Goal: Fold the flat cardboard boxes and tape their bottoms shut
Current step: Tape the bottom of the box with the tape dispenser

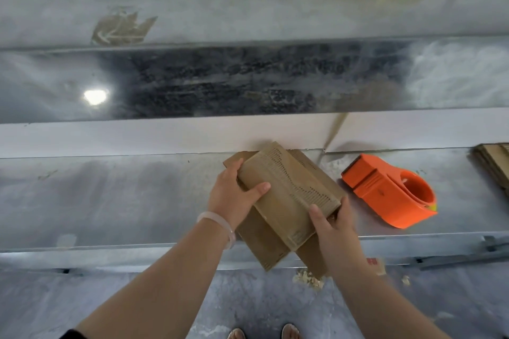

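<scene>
Cardboard box (pixel 286 195), partly folded and tilted, held over the front half of the metal desk (pixel 110 195); its lower flaps overhang the desk's near edge, its far corner lies close to the white back ledge. Bare desk surface extends widely to the left. Left hand (pixel 234 195): fingers (pixel 259 188) wrapped round the box's upper-left edge, thumb flat on the top face. Right hand (pixel 333 226): fingers clasping the lower-right corner. Orange tape dispenser (pixel 391 190) lies on the desk just right of the box, apart from it. Flat cardboard stack (pixel 493 165) at the far right edge. No legible writing on the box.
</scene>
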The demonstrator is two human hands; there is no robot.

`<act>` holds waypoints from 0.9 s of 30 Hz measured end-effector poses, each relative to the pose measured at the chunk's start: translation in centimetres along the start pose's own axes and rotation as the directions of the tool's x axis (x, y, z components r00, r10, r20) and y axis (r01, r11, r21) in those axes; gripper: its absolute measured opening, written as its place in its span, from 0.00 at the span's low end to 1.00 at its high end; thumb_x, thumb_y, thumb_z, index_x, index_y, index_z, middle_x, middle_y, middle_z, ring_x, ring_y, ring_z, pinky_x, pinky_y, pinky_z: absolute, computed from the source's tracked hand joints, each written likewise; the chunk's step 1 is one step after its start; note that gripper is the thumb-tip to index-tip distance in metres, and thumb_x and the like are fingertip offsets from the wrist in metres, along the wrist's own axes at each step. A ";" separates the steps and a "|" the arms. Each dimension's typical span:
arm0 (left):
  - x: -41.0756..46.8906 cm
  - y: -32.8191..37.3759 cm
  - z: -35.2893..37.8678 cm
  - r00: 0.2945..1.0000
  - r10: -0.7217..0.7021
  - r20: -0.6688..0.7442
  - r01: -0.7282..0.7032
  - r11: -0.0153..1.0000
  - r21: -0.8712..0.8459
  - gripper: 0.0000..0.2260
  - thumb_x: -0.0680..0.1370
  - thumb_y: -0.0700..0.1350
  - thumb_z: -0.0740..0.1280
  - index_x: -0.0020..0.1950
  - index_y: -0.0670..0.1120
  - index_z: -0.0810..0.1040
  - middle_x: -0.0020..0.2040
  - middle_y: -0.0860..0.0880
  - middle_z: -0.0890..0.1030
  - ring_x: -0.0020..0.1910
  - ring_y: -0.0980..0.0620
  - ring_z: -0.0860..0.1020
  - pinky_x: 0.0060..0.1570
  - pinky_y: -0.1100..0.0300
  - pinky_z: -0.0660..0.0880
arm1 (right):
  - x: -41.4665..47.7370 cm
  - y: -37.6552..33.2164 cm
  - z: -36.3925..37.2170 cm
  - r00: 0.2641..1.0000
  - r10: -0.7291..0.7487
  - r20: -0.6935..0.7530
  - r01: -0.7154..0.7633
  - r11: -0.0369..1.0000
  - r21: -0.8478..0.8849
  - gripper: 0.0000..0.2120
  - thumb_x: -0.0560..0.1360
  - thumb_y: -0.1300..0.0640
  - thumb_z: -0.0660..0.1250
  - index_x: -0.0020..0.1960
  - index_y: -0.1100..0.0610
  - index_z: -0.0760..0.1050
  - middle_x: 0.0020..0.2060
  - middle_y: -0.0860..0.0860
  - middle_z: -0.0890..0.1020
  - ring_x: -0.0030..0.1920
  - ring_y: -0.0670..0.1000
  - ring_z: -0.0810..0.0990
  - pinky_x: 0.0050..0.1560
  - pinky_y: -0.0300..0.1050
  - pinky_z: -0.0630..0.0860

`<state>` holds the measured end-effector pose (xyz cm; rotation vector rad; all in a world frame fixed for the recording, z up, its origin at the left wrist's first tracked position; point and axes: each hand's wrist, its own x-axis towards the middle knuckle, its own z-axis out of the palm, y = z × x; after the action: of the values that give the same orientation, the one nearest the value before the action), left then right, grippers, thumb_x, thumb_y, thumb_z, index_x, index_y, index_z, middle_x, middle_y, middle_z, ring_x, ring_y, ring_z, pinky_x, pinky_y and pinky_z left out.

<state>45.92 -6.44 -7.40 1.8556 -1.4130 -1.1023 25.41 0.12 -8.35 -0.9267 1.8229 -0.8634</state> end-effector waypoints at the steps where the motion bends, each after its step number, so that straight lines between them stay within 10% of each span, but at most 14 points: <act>1: -0.1 0.0 0.0 1.000 0.002 -0.003 -0.002 1.000 0.017 0.41 0.63 0.69 0.70 0.73 0.56 0.65 0.65 0.54 0.74 0.63 0.52 0.74 0.64 0.49 0.73 | 0.1 0.0 0.1 1.000 -0.001 0.001 0.001 1.000 -0.004 0.47 0.62 0.25 0.63 0.76 0.41 0.55 0.71 0.47 0.70 0.71 0.54 0.68 0.69 0.62 0.67; 6: 1.4 0.6 -1.4 0.996 0.089 0.031 -0.092 0.984 0.153 0.16 0.80 0.55 0.64 0.65 0.52 0.75 0.59 0.54 0.78 0.58 0.54 0.75 0.59 0.57 0.71 | 0.8 -0.9 -0.6 0.999 0.038 0.009 -0.037 0.999 -0.033 0.41 0.72 0.37 0.66 0.78 0.43 0.51 0.74 0.48 0.65 0.74 0.55 0.63 0.73 0.61 0.62; 23: 7.4 2.3 -1.8 0.977 -0.009 0.215 -0.015 0.994 0.109 0.19 0.84 0.53 0.55 0.76 0.54 0.64 0.75 0.52 0.64 0.74 0.49 0.63 0.73 0.48 0.60 | 1.8 -1.4 -1.0 0.998 0.035 0.046 -0.028 0.989 -0.146 0.36 0.78 0.50 0.65 0.80 0.48 0.49 0.76 0.50 0.60 0.75 0.55 0.60 0.74 0.57 0.60; 27: 7.9 4.9 -1.5 0.964 -0.077 0.255 0.066 0.997 0.050 0.10 0.83 0.56 0.55 0.62 0.57 0.69 0.61 0.54 0.73 0.56 0.54 0.73 0.59 0.56 0.67 | 1.3 -1.8 -0.6 0.992 0.002 0.123 0.019 0.985 -0.174 0.38 0.78 0.54 0.65 0.80 0.48 0.46 0.77 0.48 0.58 0.76 0.53 0.57 0.76 0.52 0.55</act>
<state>45.64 -15.50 -4.79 1.8571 -1.5300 -1.4014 24.85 -1.73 -7.12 -1.0750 1.8092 -0.6436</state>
